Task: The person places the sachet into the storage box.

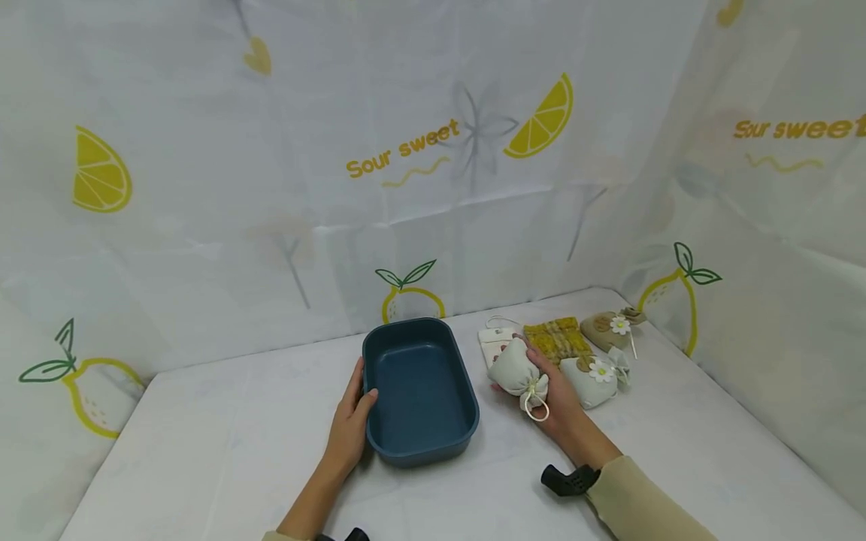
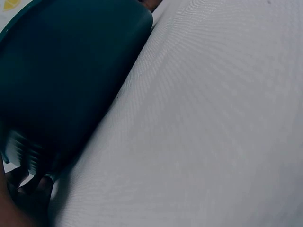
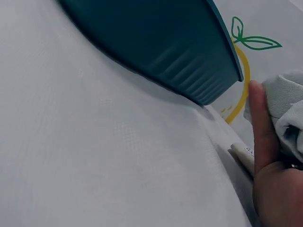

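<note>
Lemon-print backdrop behind white bench. Left hand grips blue tray at its 9 o'clock, thumb over rim. Right hand's grip: closed on pale drawstring pouch, just off tray's 3 o'clock. From that hand: yellow plaid pouch at 12, brown pouch at 1.

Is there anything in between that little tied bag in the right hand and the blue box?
Nothing visible stands in that gap. The right hand holds the tied bag beside the blue box, with only the box's own raised side to clear. The left hand grips the opposite side.
</note>
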`<action>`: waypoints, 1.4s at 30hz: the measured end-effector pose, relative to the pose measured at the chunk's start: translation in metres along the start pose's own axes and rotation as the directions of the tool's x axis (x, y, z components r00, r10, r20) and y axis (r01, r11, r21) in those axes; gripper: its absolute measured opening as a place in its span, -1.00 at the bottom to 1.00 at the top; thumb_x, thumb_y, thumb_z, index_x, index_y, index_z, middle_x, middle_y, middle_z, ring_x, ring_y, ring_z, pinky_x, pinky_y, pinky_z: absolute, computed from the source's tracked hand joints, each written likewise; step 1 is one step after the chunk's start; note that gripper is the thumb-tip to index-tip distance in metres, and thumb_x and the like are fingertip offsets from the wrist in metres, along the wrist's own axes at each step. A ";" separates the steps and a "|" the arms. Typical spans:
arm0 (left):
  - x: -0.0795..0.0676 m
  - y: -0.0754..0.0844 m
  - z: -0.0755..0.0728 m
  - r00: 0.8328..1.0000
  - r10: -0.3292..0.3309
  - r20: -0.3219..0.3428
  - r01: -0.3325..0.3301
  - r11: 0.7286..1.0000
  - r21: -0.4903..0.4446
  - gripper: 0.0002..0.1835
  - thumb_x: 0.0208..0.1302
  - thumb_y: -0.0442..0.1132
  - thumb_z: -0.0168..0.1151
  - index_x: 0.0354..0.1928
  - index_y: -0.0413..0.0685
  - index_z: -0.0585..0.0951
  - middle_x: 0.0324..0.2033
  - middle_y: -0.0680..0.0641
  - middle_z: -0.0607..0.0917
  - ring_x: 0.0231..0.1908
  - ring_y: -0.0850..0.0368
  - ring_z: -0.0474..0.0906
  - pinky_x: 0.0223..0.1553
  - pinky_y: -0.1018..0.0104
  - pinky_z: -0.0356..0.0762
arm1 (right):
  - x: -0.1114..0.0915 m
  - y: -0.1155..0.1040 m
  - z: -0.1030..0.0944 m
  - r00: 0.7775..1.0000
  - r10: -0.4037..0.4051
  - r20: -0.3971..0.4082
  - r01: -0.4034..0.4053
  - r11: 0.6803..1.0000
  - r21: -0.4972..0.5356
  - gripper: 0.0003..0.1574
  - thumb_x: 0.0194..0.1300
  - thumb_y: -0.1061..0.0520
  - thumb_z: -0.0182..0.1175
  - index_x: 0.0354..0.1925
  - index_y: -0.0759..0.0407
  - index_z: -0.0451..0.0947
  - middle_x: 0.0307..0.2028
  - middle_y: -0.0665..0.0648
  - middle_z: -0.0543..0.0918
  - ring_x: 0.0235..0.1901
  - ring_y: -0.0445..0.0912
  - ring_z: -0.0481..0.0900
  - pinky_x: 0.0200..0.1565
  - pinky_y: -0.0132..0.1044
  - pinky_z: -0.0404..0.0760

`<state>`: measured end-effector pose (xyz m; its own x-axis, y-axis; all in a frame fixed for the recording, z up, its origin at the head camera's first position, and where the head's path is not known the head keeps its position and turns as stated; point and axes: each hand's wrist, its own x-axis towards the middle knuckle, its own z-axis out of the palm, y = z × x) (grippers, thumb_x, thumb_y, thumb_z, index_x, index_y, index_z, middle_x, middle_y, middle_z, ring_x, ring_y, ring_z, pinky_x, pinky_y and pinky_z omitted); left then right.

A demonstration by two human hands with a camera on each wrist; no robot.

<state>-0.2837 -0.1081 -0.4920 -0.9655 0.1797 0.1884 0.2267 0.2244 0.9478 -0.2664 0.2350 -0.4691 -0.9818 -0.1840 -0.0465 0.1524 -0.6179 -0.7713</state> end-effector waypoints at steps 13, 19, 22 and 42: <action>-0.005 -0.001 -0.005 1.000 0.004 -0.028 -0.004 1.000 -0.004 -0.33 0.62 -0.11 -0.11 0.64 0.19 -0.05 0.63 0.03 -0.02 0.63 0.04 -0.15 0.26 0.90 -0.12 | 0.006 0.003 0.022 0.963 -0.251 -0.095 0.191 0.889 -0.416 -0.52 0.42 0.26 0.18 0.25 0.12 0.35 -0.01 -0.19 0.63 -0.02 -0.23 0.57 -0.15 -0.26 0.74; -0.005 -0.002 -0.002 1.000 0.001 -0.031 -0.002 1.000 -0.012 -0.33 0.61 -0.12 -0.09 0.64 0.20 -0.05 0.63 0.03 -0.01 0.63 0.04 -0.14 0.26 0.89 -0.12 | 0.007 -0.011 0.039 0.925 -0.379 0.016 0.292 0.687 -0.666 -0.67 0.37 0.24 0.27 0.07 0.21 0.48 -0.08 -0.20 0.67 -0.03 -0.27 0.56 -0.13 -0.47 0.64; -0.004 -0.003 0.000 1.000 -0.002 -0.025 0.001 1.000 -0.019 -0.32 0.61 -0.12 -0.09 0.64 0.21 -0.05 0.62 0.04 0.00 0.62 0.04 -0.13 0.27 0.87 -0.12 | 0.010 -0.019 0.051 0.917 -0.392 0.080 0.323 0.607 -0.726 -0.64 0.35 0.21 0.30 0.08 0.23 0.50 -0.07 -0.20 0.68 -0.02 -0.28 0.59 -0.10 -0.46 0.64; 0.001 -0.001 0.001 0.999 0.019 -0.050 -0.019 1.000 -0.017 -0.32 0.57 -0.09 -0.03 0.63 0.22 0.01 0.60 0.04 0.09 0.60 0.02 0.00 0.57 -0.08 0.00 | 0.058 0.016 0.112 0.917 -0.176 0.357 0.398 0.416 -0.818 -0.64 0.32 0.12 0.36 0.07 0.16 0.62 0.00 0.24 0.68 -0.28 -0.06 0.61 -0.28 -0.28 0.68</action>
<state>-0.2847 -0.1069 -0.4926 -0.9663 0.1360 0.2185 0.2432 0.2041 0.9483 -0.3084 0.1284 -0.4129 -0.8873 -0.3326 0.3196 -0.4197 0.2949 -0.8584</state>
